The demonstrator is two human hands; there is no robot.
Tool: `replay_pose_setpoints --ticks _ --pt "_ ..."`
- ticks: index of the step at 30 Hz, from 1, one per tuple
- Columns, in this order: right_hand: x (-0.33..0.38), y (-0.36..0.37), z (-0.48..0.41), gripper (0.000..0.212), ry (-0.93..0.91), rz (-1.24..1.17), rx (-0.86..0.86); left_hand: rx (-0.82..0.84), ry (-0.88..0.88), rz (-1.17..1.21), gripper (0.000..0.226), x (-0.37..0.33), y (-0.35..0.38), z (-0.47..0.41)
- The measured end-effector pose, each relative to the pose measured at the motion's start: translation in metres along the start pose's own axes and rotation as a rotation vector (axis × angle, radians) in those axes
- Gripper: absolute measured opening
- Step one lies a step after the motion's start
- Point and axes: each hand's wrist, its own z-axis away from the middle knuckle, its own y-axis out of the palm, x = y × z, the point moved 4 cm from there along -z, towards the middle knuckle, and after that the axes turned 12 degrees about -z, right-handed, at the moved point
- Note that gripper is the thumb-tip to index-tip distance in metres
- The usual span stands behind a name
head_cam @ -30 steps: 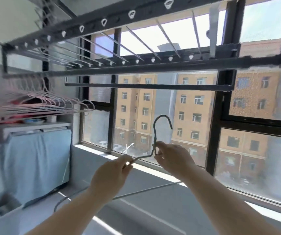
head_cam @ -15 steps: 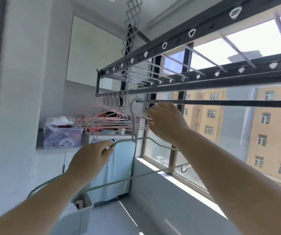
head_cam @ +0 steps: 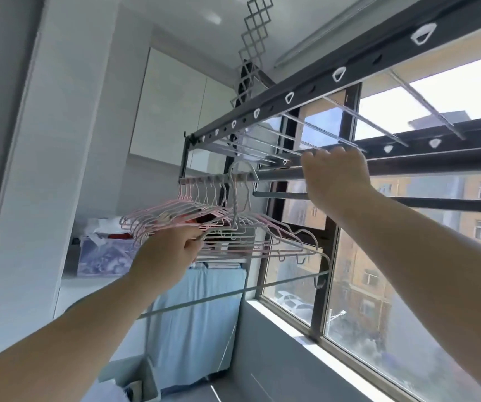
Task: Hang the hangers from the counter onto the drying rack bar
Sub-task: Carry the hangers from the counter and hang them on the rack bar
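Head view: the grey hanger (head_cam: 234,204) now hooks over the drying rack bar (head_cam: 280,176), just left of the right hand (head_cam: 335,178) — which has released it and grips the bar — while the left hand (head_cam: 166,256) pinches its shoulder, so 1 more looks nearly hung.

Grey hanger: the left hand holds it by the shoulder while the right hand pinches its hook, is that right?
Not quite. In the head view the left hand does hold the grey hanger by the shoulder, but the right hand is not on its hook: it grips the rack bar, to the right of the hook and apart from it.
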Motion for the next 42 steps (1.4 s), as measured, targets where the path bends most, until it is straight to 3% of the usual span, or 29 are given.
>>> replay_pose_setpoints --ticks 8,17,25,42 --pt "-0.003 0.021 -0.012 0.025 0.113 0.158 -0.060 -0.011 0.162 0.068 0.026 -0.003 0.042 -0.073" --pt "0.004 0.027 0.000 0.030 0.184 0.267 -0.068 0.084 0.289 0.174 0.027 -0.012 0.080 -0.106" --pt "0.009 0.030 0.001 0.035 0.239 0.284 -0.006 0.112 0.250 0.222 0.022 -0.001 0.100 -0.106" --pt "0.011 0.031 0.007 0.040 0.287 0.272 0.064 0.151 0.346 0.249 0.022 -0.005 0.095 -0.102"
